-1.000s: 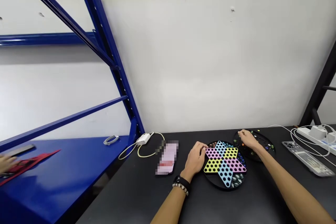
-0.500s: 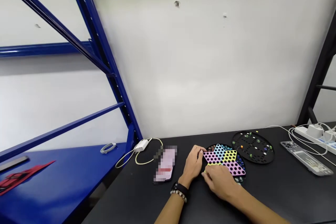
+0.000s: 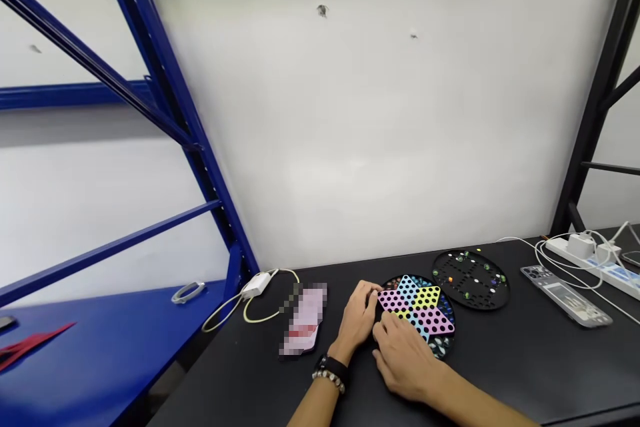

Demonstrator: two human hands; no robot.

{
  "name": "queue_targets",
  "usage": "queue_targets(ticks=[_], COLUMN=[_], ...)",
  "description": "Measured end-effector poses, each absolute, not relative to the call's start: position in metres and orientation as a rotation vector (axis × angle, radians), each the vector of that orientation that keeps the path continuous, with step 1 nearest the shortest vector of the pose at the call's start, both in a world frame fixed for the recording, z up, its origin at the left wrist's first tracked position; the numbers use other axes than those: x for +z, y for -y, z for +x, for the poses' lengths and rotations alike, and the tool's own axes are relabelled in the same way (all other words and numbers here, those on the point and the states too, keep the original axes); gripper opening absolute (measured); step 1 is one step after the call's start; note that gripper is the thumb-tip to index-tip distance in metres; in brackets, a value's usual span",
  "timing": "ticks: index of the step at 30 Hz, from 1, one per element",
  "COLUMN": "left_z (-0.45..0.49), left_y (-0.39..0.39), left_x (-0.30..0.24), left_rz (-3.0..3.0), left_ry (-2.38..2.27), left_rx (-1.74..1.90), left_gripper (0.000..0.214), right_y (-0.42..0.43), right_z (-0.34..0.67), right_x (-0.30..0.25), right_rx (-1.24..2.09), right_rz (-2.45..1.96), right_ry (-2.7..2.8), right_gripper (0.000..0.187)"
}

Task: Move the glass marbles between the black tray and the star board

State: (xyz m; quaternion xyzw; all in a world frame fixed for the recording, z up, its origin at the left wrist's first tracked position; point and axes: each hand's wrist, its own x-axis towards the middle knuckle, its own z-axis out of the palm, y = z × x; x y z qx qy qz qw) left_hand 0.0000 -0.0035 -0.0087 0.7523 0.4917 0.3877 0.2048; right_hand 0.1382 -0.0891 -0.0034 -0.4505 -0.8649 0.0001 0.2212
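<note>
A star-shaped Chinese checkers board (image 3: 434, 320) in pink, blue and yellow, full of round holes, lies on a round black tray (image 3: 453, 307). Coloured marbles (image 3: 440, 345) show around the star inside the tray. My left hand (image 3: 357, 313) is at the board's left tip, its fingers bent and closed on that edge. Over the near-left part of the star rests my right hand (image 3: 403, 355), fingers laid on the board and thumb apart on the near side. Its fingers cover one yellow tip.
A round black perforated lid or tray (image 3: 470, 283) with scattered marbles and small pieces lies behind and right. A phone (image 3: 310, 310) and white charger (image 3: 256, 285) are left. A clear-cased phone (image 3: 565, 295) and power strip (image 3: 600, 263) lie right. A blue frame (image 3: 200, 147) stands left.
My right hand has drawn slightly down off the star, its fingers loosening and spreading, so more of the blue tip and marbles show. My left hand stays at the left tip. The view has shifted slightly.
</note>
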Motion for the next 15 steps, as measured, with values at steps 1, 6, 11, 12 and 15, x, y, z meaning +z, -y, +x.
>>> queue_targets(ticks=[1, 6, 11, 12, 15], left_z=[0.000, -0.001, 0.000, 0.000, 0.001], left_y=[0.004, 0.004, 0.005, 0.005, 0.006], left_x=[-0.008, -0.007, -0.004, -0.003, -0.002], left_rz=[2.095, 2.100, 2.085, 2.081, 2.073], left_ry=[-1.372, -1.377, -1.389, -1.391, -1.383], left_rx=[1.083, 1.065, 1.026, 1.019, 1.026], left_gripper=[0.030, 0.030, 0.028, 0.027, 0.026], right_y=[0.089, 0.053, -0.003, -0.009, -0.015], right_z=[0.140, 0.207, 0.340, 0.361, 0.397], right_x=[-0.001, 0.012, 0.000, -0.005, -0.020], right_rx=[0.036, 0.031, -0.212, -0.215, -0.182], right_rz=[-1.226, -1.449, -2.297, -2.388, -2.437], right_ry=[2.354, 2.023, 1.762, 1.738, 1.865], right_gripper=[0.010, 0.015, 0.025, 0.026, 0.030])
